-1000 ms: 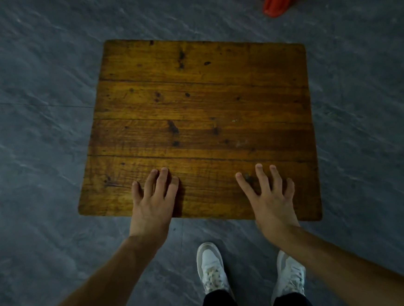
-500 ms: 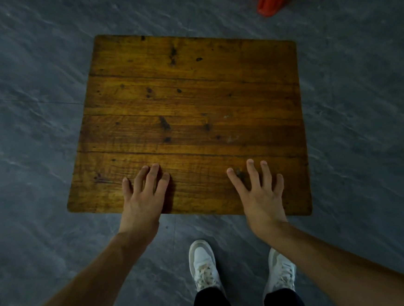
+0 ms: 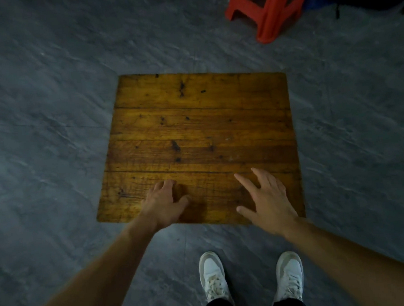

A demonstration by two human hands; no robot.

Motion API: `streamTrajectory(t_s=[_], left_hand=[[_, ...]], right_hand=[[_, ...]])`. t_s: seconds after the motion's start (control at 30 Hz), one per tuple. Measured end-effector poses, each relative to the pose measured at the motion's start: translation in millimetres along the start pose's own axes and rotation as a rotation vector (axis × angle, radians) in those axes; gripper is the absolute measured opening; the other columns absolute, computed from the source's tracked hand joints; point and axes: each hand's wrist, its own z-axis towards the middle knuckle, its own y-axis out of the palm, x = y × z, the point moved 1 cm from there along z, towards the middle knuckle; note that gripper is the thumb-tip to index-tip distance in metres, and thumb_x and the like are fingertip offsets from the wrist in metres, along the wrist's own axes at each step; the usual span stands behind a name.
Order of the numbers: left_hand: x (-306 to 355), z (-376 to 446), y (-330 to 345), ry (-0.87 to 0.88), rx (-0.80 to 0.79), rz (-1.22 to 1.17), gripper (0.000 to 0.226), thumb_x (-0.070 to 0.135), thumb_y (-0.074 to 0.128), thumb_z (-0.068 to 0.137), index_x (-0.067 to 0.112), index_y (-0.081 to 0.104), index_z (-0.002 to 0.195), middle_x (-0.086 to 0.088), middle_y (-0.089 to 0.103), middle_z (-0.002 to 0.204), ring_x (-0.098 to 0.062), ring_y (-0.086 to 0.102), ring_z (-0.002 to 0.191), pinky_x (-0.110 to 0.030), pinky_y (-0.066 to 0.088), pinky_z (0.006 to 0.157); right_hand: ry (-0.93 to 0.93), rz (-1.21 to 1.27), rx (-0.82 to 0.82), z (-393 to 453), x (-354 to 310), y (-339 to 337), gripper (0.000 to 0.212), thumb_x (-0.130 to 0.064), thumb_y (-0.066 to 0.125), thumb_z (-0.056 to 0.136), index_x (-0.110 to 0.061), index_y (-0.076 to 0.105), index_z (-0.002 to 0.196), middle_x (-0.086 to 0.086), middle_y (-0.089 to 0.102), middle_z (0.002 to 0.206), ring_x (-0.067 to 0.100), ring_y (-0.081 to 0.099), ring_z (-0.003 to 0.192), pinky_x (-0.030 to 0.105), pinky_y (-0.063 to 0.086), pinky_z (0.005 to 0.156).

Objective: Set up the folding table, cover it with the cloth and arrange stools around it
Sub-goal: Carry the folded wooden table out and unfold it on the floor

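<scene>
I'm seeing grey floor [image 3: 50, 140], red stool [image 3: 269, 5] beyond — wooden tabletop [image 3: 201, 128] lying under my left hand [image 3: 166, 204] and right hand [image 3: 267, 198], both spread, grasping nothing.

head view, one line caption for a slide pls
Both hands, left and right, open over the near edge of the wooden tabletop, red stool beyond.

Single head-worn view looks steeply down, near over the table [image 3: 201, 128].

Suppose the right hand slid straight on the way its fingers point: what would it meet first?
Probably nothing soon: the right hand points across the bare wooden tabletop, with only floor past its far edge. The red stool seems off that line, though depth is unclear.
</scene>
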Motion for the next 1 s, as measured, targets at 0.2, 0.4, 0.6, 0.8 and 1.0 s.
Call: streamTrajectory(t_s=[0.2, 0.4, 0.6, 0.8, 1.0], left_hand=[[20, -40, -64, -0.026, 0.065, 0.089, 0.056, 0.052, 0.044, 0.095, 0.020, 0.043, 0.141, -0.009, 0.046, 0.144, -0.032, 0.041, 0.131, -0.055, 0.038, 0.105], [52, -96, -126, -0.016, 0.126, 0.135, 0.055, 0.055, 0.043, 0.095, 0.024, 0.045, 0.141, -0.007, 0.045, 0.146, -0.032, 0.040, 0.133, -0.054, 0.036, 0.106], [76, -159, -175, 0.060, 0.223, 0.115, 0.052, 0.060, 0.030, 0.096, 0.026, 0.055, 0.126, -0.004, 0.055, 0.135, -0.030, 0.046, 0.127, -0.057, 0.039, 0.102], [102, -240, -190, 0.193, 0.259, 0.297, 0.051, 0.061, 0.033, 0.094, 0.033, 0.048, 0.134, 0.005, 0.046, 0.143, -0.025, 0.034, 0.137, -0.054, 0.031, 0.108], [121, -271, -200, 0.195, 0.255, 0.238, 0.048, 0.061, 0.034, 0.092, 0.036, 0.051, 0.130, 0.001, 0.050, 0.138, -0.027, 0.042, 0.129, -0.052, 0.036, 0.105]], right_hand=[[0.014, 0.059, 0.065, -20, -23, -82, 0.069, -0.051, 0.049, 0.095, -0.038, 0.015, 0.154, 0.007, 0.019, 0.159, 0.026, 0.016, 0.146, 0.047, 0.022, 0.117], [0.020, 0.076, 0.058, -61, -66, -153, 0.068, -0.050, 0.049, 0.096, -0.034, 0.018, 0.154, 0.005, 0.020, 0.159, 0.026, 0.016, 0.146, 0.049, 0.025, 0.115], [0.024, -0.012, -0.010, -104, -98, -213, 0.059, -0.050, 0.047, 0.095, -0.033, 0.030, 0.149, 0.005, 0.024, 0.157, 0.029, 0.016, 0.144, 0.053, 0.023, 0.114], [0.049, 0.038, 0.082, -151, -116, -281, 0.068, -0.055, 0.049, 0.093, -0.030, 0.027, 0.152, 0.007, 0.025, 0.158, 0.030, 0.019, 0.145, 0.053, 0.028, 0.114], [0.095, 0.101, 0.182, -201, -107, -299, 0.067, -0.057, 0.047, 0.094, -0.029, 0.029, 0.151, 0.006, 0.026, 0.158, 0.027, 0.019, 0.146, 0.053, 0.029, 0.114]])
